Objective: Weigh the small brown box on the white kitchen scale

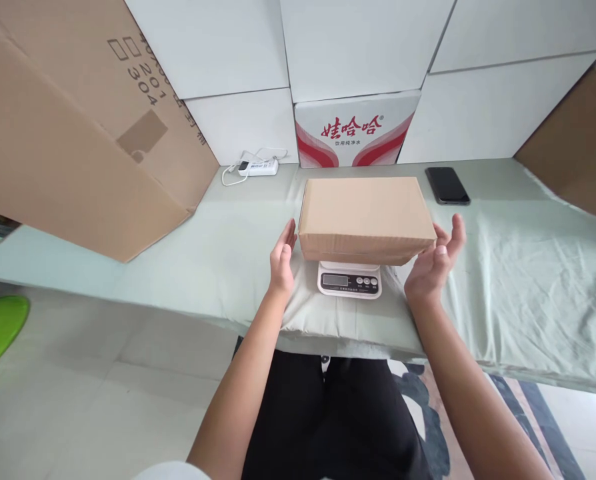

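A closed brown cardboard box (365, 207) rests on a small white kitchen scale (351, 287), covering most of its platform. The scale's grey display and several round buttons face me; I cannot read any figures. Beside the box's left end is my left hand (283, 261), open, fingers stretched forward and a narrow gap showing. My right hand (432, 267) is at the right front corner, open with its fingers spread. Part of that hand lies behind the corner, so I cannot tell whether it touches the cardboard.
A black smartphone (447, 185) lies right of the box. A white power strip (259, 167) with a cable is at the back left. Large cartons (78, 133) flank the cloth-covered table (188, 267); a white printed water carton (355, 130) stands behind.
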`<state>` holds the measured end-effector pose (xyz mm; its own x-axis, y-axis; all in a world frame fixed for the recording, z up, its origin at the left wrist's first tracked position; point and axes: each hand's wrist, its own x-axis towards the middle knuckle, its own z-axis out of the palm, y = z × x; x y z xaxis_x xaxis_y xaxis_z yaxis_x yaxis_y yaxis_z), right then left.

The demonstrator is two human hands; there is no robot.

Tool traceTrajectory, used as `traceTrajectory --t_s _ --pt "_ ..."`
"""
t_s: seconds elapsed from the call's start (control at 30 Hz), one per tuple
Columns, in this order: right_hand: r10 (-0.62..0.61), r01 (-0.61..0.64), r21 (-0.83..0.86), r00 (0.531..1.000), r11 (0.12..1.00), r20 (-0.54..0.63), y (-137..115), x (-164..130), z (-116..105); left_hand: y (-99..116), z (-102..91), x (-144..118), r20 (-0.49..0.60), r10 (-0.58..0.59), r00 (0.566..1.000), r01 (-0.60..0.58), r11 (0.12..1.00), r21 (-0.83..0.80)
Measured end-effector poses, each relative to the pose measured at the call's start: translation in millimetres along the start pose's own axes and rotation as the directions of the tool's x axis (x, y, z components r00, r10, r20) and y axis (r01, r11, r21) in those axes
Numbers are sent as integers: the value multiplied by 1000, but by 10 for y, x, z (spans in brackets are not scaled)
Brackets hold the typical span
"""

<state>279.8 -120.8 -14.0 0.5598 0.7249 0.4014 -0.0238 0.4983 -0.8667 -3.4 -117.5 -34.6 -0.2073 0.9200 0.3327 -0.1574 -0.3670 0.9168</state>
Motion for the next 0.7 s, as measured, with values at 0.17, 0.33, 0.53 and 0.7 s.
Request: traceTrajectory --t_s 0.17,0.33,0.53,0.7 --pt "100 -90 114 991 989 -89 37 82 38 -21 13 34 -10 -24 1000 24 1000 -17" --pt "148 -113 209 976 971 -161 55 138 80 -22 13 43 -22 -23 1000 22 999 -25" --pt "148 -119 180 976 976 -158 107 163 80 -37 15 57 -10 -13 1000 13 1000 -18" --pt "129 -105 158 980 982 -149 146 167 72 -24 38 58 4 -14 1000 14 1000 -5"
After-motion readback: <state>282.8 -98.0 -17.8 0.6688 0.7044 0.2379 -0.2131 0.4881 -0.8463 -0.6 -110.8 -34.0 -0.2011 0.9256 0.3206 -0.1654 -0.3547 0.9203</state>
